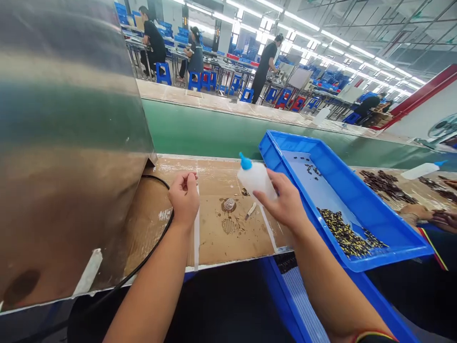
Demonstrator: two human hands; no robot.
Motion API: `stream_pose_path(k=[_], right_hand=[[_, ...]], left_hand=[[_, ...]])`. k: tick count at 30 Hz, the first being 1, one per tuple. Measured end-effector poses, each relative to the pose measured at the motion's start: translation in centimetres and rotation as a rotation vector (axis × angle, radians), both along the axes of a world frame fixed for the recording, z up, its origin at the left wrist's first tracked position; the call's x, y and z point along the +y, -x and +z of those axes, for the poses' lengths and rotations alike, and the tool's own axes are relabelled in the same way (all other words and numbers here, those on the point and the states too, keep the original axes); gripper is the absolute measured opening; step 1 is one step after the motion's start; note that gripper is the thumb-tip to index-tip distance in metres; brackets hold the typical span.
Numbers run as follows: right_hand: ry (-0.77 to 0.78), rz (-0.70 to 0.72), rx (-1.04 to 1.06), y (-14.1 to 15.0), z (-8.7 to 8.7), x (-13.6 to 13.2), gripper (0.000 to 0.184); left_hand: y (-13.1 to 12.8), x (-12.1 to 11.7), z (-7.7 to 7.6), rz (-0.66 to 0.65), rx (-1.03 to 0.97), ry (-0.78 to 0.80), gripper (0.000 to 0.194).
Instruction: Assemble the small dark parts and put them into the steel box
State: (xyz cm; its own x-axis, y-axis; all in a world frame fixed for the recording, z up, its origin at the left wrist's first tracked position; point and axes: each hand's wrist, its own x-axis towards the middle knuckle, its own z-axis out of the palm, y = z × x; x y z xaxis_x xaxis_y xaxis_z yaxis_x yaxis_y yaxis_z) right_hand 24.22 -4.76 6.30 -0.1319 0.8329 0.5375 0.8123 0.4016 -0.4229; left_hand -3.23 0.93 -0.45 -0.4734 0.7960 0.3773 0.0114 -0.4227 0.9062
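My right hand (284,202) grips a white squeeze bottle (254,177) with a blue nozzle, held tilted above the cardboard-covered worktop (217,233). My left hand (183,196) hovers to the left with its fingertips pinched together; whatever they hold is too small to make out. Between the hands, on the cardboard, lie a small round part (229,204) and a short pale stick (250,210).
A blue tray (357,190) with several small dark-and-yellow parts sits tilted at right. A large metal housing (64,143) fills the left, with a black cable (157,238). A co-worker's hands (428,214) and a second bottle (421,170) are far right. A green conveyor belt (214,133) runs behind.
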Motion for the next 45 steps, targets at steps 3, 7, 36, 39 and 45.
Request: stream_pose_path(k=[3, 7, 36, 39, 45], right_hand=[[0.139, -0.068, -0.257, -1.5, -0.8, -5.5, 0.064], [0.296, -0.162, -0.518, -2.0, -2.0, -8.3, 0.062], [0.259, -0.124, -0.795, -0.7, 0.5, -6.7, 0.064], [0.235, -0.115, -0.787, -0.7, 0.8, -6.5, 0.064], [0.217, -0.106, -0.792, -0.4, 1.4, -6.3, 0.062]], left_hand=[[-0.3, -0.1, -0.2, -0.032, -0.023, 0.006, 0.026], [-0.4, 0.0, -0.5, -0.051, -0.023, 0.008, 0.025], [-0.1, 0.1, 0.0, -0.001, 0.002, -0.014, 0.024], [-0.1, 0.2, -0.1, -0.009, -0.009, -0.010, 0.023], [-0.2, 0.3, -0.4, -0.023, -0.015, -0.009, 0.024]])
